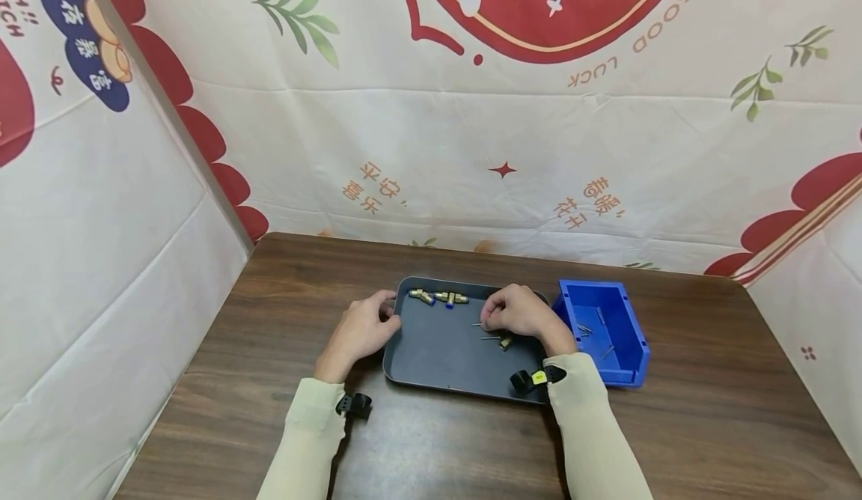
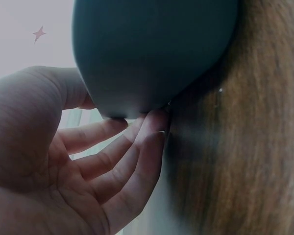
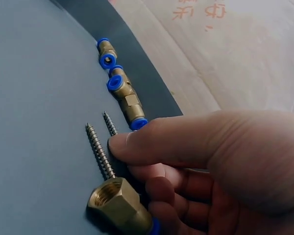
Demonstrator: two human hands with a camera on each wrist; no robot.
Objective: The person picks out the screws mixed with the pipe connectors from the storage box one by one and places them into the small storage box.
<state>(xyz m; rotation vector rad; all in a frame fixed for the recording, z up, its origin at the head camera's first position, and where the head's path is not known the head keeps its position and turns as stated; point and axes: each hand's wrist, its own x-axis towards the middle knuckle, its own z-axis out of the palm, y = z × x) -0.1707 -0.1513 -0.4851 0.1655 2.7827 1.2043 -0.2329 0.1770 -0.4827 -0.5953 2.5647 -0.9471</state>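
Note:
My right hand [image 1: 517, 311] is over the right part of a dark grey tray [image 1: 431, 358], pinching a small screw [image 3: 109, 122] between thumb and fingers; its threaded end sticks out. Beside it a second screw [image 3: 99, 149] lies on the tray, its lower end hidden behind a brass fitting [image 3: 118, 203] with a hex end and a blue collar. Toward the tray's far edge are a brass Y-shaped fitting [image 1: 422, 296] and a brass tee fitting [image 1: 451, 298], both with blue collars. My left hand [image 1: 358, 331] holds the tray's left edge, thumb at the rim and fingertips against its underside.
Right of the tray stands a blue plastic bin [image 1: 636, 335] with several screws [image 1: 584, 329] inside. Both sit on a dark wooden table [image 1: 269, 410]. Printed cloth [image 1: 431, 133] hangs behind and at the sides.

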